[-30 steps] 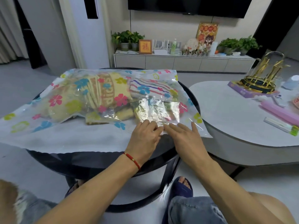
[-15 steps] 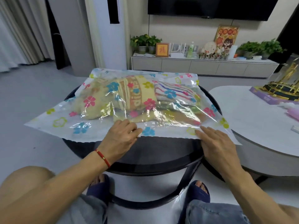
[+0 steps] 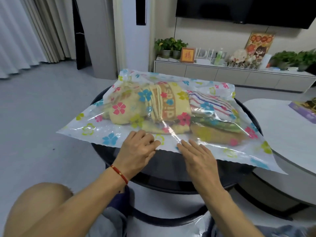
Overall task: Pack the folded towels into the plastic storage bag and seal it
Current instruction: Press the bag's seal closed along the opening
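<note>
A clear plastic storage bag [image 3: 95, 132] printed with coloured flowers lies flat on a round black table [image 3: 171, 170]. Inside it are folded towels: a yellow one [image 3: 159, 106], a white striped one [image 3: 210, 101] and a green and tan one [image 3: 217, 127]. My left hand [image 3: 138, 151], with a red cord at the wrist, rests with curled fingers on the bag's near edge. My right hand [image 3: 198, 156] lies flat on that same edge just to the right, fingers spread. The two hands sit about a palm's width apart.
A white oval table [image 3: 280, 134] stands to the right with a purple box [image 3: 302, 110] at its far edge. A low white cabinet [image 3: 230, 76] with plants and ornaments runs along the back wall under a dark screen. My knees are below the table.
My hands were together a second ago, spread apart along the bag's near edge, and have come close again near its middle. The view has shifted to the left.
</note>
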Motion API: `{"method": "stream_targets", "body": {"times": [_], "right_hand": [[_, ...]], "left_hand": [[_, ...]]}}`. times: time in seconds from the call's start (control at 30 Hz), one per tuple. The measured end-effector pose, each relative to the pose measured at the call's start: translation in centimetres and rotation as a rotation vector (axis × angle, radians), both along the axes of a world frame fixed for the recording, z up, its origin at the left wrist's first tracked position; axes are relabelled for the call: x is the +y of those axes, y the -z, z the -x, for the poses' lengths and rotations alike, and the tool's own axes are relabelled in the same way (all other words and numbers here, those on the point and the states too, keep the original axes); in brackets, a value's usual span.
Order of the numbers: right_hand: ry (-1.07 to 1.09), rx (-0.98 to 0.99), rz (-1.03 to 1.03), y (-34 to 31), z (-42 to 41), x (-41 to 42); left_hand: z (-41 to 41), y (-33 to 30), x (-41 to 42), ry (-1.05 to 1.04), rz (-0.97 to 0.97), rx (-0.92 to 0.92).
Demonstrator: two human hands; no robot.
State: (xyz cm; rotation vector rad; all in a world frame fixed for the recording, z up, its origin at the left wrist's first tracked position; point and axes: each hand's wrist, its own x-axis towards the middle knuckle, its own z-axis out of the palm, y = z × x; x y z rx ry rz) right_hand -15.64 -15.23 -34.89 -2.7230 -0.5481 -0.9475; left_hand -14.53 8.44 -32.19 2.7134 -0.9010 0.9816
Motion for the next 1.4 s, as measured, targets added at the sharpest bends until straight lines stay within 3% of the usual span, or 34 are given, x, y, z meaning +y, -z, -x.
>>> {"method": "stream_targets", "body": {"times": [0.23, 0.37, 0.5, 0.93, 1.23, 1.4], "right_hand": [[0.136, 0.16, -0.189, 0.2, 1.8, 1.4], [0.013, 0.104, -0.023, -1.1, 2.4, 9.0], [-0.074, 0.233, 0.081, -1.8, 0.8, 13.5], [-0.08, 0.09, -0.073, 1.1, 0.3, 13.3], [-0.101, 0.133, -0.069, 1.4, 0.2, 13.6], [-0.1, 0.141, -0.092, 1.9, 0.1, 13.4]], "left_hand": [[1.1, 1.5, 6.4, -0.103, 0.125, 0.017], [1.4, 1.7, 6.0, -0.096, 0.146, 0.015], [1.3, 1.1, 7.4, -0.109, 0.142, 0.007], [1.9, -1.1, 21.2, -0.289, -0.047, 0.048], [2.6, 0.0, 23.7, -0.327, 0.339, 0.224], [2.9, -0.2, 24.7, -0.357, 0.411, 0.232]]}}
